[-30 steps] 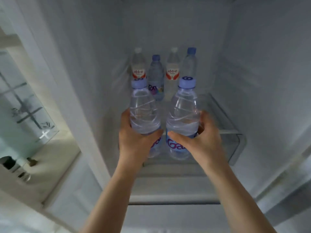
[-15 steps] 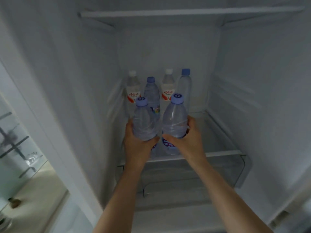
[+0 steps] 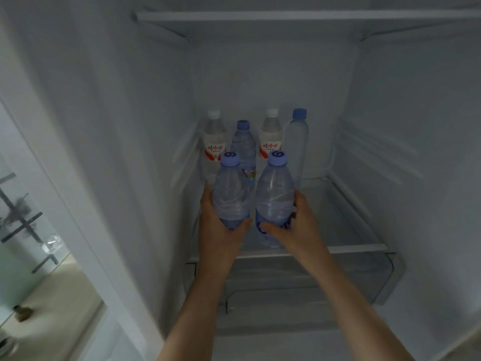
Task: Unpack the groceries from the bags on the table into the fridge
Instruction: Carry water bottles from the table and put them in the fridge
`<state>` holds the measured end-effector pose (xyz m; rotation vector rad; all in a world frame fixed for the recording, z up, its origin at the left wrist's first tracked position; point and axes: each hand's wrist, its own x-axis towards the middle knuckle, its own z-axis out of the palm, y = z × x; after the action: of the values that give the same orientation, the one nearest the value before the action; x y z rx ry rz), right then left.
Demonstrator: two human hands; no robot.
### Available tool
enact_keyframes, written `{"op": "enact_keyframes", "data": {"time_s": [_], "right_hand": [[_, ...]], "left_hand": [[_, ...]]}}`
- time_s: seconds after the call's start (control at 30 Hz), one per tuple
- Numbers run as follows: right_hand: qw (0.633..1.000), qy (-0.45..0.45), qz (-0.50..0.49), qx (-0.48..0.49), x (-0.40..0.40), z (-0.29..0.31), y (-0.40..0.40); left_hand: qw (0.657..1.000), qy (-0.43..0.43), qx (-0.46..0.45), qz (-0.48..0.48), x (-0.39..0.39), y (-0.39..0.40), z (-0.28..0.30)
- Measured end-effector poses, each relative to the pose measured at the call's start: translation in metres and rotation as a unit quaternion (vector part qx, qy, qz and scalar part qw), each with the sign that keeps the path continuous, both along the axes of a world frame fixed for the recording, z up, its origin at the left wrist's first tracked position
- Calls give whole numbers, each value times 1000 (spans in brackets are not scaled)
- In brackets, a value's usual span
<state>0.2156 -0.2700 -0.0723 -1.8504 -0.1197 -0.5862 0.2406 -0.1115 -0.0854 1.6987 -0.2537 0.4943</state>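
Note:
Inside the open fridge, my left hand grips a clear water bottle with a blue cap. My right hand grips a second one beside it. Both bottles stand upright over the front of a glass shelf; the right bottle's base looks to touch the shelf. Behind them, at the back of the shelf, stand several more bottles: two with white caps and red labels, and two blue-capped ones.
The right half of the glass shelf holds nothing. Another shelf runs across above. A clear drawer sits under the glass shelf. Left of the fridge wall are a frosted glass panel and a pale floor.
Both hands have carried the two bottles deeper into the fridge, toward the back row. The view has tilted up, showing the upper shelf.

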Motion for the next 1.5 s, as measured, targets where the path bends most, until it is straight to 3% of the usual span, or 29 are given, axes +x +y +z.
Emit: {"op": "enact_keyframes", "data": {"time_s": [0.17, 0.83, 1.33, 1.5], "right_hand": [[999, 12, -38, -15, -9, -22, -1], [996, 44, -36, -65, 91, -15, 26], [994, 53, -35, -93, 110, -10, 35], [992, 100, -30, -76, 103, -7, 34]], "left_hand": [[986, 19, 111, 125, -21, -10, -13], [985, 48, 48, 160, 76, -12, -4], [984, 38, 46, 170, 103, -7, -7], [975, 118, 64, 177, 97, -4, -5]]}}
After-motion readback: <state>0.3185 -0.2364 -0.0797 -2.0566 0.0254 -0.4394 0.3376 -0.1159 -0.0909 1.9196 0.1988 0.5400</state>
